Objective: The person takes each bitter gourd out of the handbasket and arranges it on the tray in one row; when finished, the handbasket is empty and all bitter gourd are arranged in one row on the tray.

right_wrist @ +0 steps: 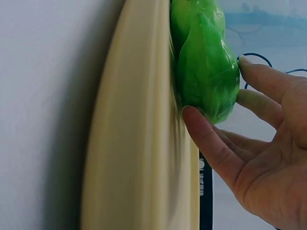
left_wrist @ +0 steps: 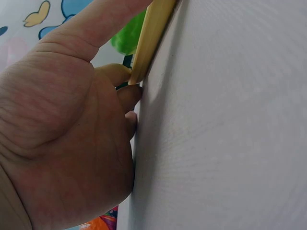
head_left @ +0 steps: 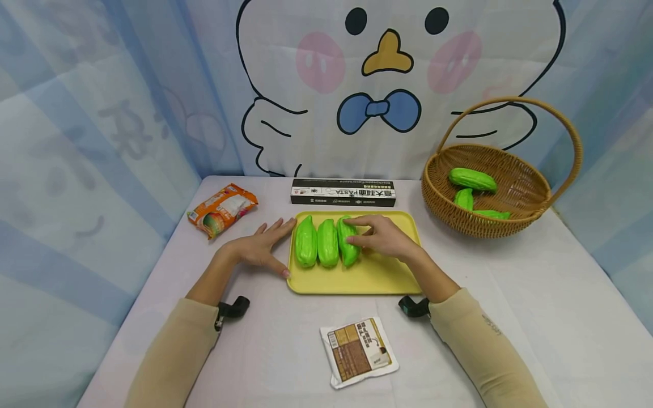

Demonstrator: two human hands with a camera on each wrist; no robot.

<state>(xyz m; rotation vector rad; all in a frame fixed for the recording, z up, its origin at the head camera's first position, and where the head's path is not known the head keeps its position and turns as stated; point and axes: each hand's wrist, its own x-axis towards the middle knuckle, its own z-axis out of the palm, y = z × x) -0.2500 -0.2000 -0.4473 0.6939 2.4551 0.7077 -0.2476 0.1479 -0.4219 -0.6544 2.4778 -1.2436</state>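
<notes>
Three green gourds lie side by side on a yellow tray [head_left: 326, 283]: the left gourd [head_left: 306, 242], the middle gourd [head_left: 328, 243] and the right gourd [head_left: 345, 255]. My right hand [head_left: 384, 237] pinches the right gourd between thumb and fingers, seen closely in the right wrist view, where the gourd [right_wrist: 204, 72] rests against the tray. My left hand [head_left: 257, 247] is spread at the tray's left side, its thumb at the near corner and its fingertips by the far one. In the left wrist view, the fingers of this hand [left_wrist: 67, 129] touch the tray's edge.
A wicker basket [head_left: 433, 195] with several green gourds stands at the back right. Behind the tray lies a black pasta box [head_left: 343, 192]. An orange snack bag [head_left: 224, 209] is at the back left. A flat white-and-brown packet [head_left: 359, 351] lies in front of the tray.
</notes>
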